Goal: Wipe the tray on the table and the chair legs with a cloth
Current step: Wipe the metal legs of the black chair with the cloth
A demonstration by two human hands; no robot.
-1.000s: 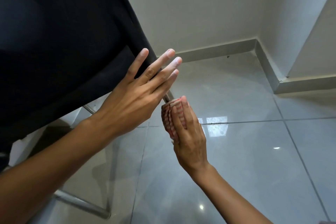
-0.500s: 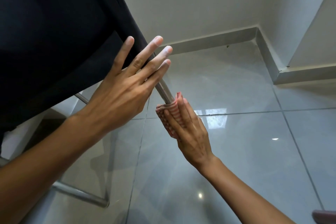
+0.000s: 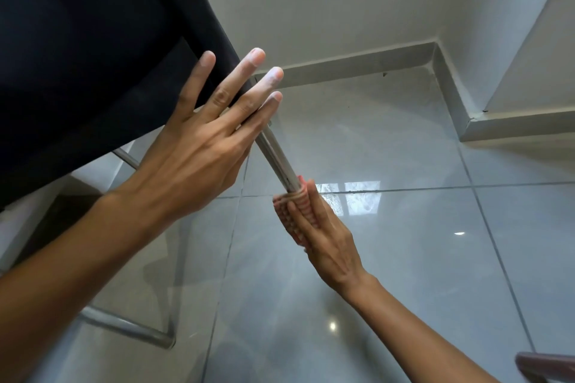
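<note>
A black chair [image 3: 81,50] fills the upper left, tilted over the floor. Its bare metal leg [image 3: 277,155] slants down to the right from under the seat. My left hand [image 3: 199,146] lies flat against the seat's edge with the fingers spread, holding nothing. My right hand [image 3: 323,239] wraps a red-and-white striped cloth [image 3: 287,208] around the leg, lower down the tube. The leg's lower end is hidden by the cloth and hand. No tray is in view.
Glossy grey floor tiles [image 3: 404,258] spread below. A grey skirting [image 3: 348,67] runs along white walls that meet in a corner at the upper right. Another chair leg and floor bar [image 3: 130,328] lie at the lower left. A dark reddish edge [image 3: 544,365] shows at the bottom right.
My right hand has slid the cloth down the leg, baring more of the metal tube. My left hand has stayed flat on the seat's edge.
</note>
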